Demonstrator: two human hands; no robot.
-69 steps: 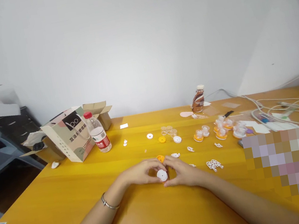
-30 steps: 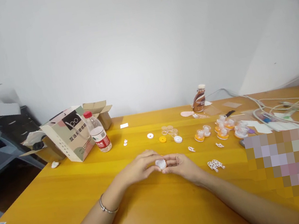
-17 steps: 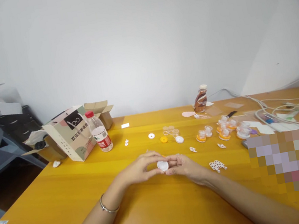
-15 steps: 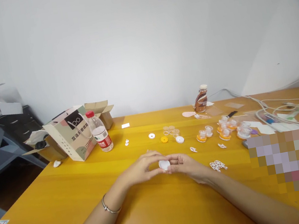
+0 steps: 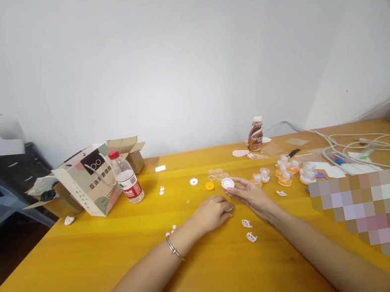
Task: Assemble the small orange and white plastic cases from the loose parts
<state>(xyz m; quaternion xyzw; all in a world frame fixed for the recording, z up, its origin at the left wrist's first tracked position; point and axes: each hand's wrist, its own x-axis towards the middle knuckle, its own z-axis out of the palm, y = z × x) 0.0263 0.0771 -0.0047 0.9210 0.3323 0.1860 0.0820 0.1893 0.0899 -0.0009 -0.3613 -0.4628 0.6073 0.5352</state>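
Observation:
My right hand (image 5: pixel 251 196) grips a round white disc (image 5: pixel 228 183) by its edge, raised a little above the table. My left hand (image 5: pixel 214 213) is low over the table, left of and nearer than the disc, its fingers curled over a small whitish piece that is mostly hidden. Two white lattice pieces (image 5: pixel 251 237) lie in front of my right hand, and another (image 5: pixel 281 193) is to its right. Beyond my hands rest a yellow disc (image 5: pixel 209 186), a white ring (image 5: pixel 194 182) and several clear rings (image 5: pixel 216 172). Small white bits (image 5: pixel 174 227) are beside my left wrist.
A paper bag (image 5: pixel 92 184), a red-capped water bottle (image 5: pixel 127 180) and a cardboard box (image 5: pixel 132 154) stand at the left. At the back is a brown bottle (image 5: pixel 255 135). Clear and orange assemblies (image 5: pixel 285 173) and white cables (image 5: pixel 363 139) are at the right.
My hands have moved apart. My right hand has lifted a disc up and right; my left hand has come down to the table. The lattice pieces now lie separately, and the view has shifted slightly.

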